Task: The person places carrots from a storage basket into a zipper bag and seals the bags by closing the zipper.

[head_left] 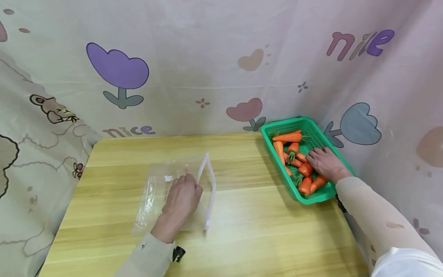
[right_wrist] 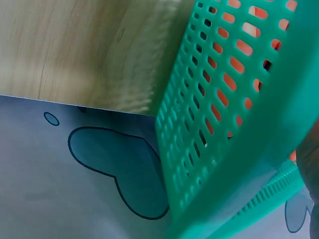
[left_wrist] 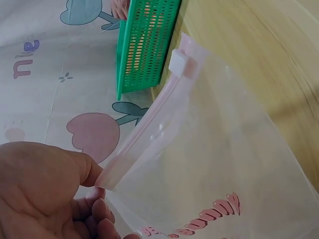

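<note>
Far L: light patterned curtain [head_left: 194, 50], w/ bear print [head_left: 53, 109] low on that side; it also runs behind the table & round to the R. Wood-look table [head_left: 249, 250] fills the middle.

On the table, L of ctr: clear bag [head_left: 154, 204], see-through w/ pinkish lettering [left_wrist: 212, 216], mouth facing R twd the basket. Pale pink zip strip [head_left: 213, 188] edges the mouth; its 2 sides stand apart mid-length, so there's a gap. White slider [head_left: 207, 222] sits at the near end of the strip.

L hand [head_left: 183, 194] is over the bag; thumb & fingers pinch the mouth edge at the strip, clearest in L wrist view. L cuff has a blk buckle [head_left: 178, 254] by the wrist.

R of the bag, well apart: green basket [head_left: 315, 199], perforated plastic, set at an angle near the table's far R corner. Carrots [head_left: 305, 169] are piled inside, orange w/ short green tops, mostly on the L & near side; one lies crosswise at the far end.

R hand [head_left: 325, 163] reaches in over the R rim, fingers down at the carrots; tips hidden, so can't tell if they're pinching one. Far R: beige sleeve [head_left: 377, 215] on the R arm.
</note>
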Action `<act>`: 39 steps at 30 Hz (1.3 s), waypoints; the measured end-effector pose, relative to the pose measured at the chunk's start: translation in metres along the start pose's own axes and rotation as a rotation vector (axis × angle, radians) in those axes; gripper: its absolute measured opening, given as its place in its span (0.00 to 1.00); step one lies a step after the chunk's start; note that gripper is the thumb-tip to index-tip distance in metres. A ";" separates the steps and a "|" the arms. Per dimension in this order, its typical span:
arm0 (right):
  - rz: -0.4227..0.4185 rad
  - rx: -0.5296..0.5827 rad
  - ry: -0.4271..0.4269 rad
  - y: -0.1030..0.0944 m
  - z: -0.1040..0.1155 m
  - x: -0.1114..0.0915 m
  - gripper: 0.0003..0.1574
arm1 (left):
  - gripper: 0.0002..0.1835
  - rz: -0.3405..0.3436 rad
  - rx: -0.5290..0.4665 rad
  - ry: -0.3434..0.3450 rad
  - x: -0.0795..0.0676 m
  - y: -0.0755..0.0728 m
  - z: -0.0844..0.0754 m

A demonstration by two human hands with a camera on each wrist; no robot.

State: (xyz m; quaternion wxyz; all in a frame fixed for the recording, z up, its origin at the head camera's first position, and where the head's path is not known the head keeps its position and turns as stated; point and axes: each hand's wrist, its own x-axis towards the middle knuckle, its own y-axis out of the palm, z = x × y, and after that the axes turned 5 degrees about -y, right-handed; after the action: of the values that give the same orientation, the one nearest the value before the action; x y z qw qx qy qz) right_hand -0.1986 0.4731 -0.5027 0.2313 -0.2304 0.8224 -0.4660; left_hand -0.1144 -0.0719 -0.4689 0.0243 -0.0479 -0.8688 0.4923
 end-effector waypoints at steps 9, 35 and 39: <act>-0.060 0.041 -0.042 -0.009 -0.011 -0.005 0.14 | 0.08 -0.010 -0.007 0.003 0.000 -0.003 -0.001; -0.002 -0.007 0.102 -0.175 -0.036 -0.007 0.27 | 0.07 -0.110 0.022 0.024 0.012 -0.014 -0.002; -0.080 0.005 0.112 -0.201 -0.018 0.004 0.29 | 0.06 -0.131 0.010 0.033 0.016 -0.017 0.000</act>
State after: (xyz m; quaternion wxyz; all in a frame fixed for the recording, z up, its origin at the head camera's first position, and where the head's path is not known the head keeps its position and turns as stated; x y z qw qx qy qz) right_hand -0.1797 0.3896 -0.3196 0.1667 -0.2364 0.8230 -0.4890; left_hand -0.1315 -0.0794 -0.4542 0.0710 0.0013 -0.8670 0.4932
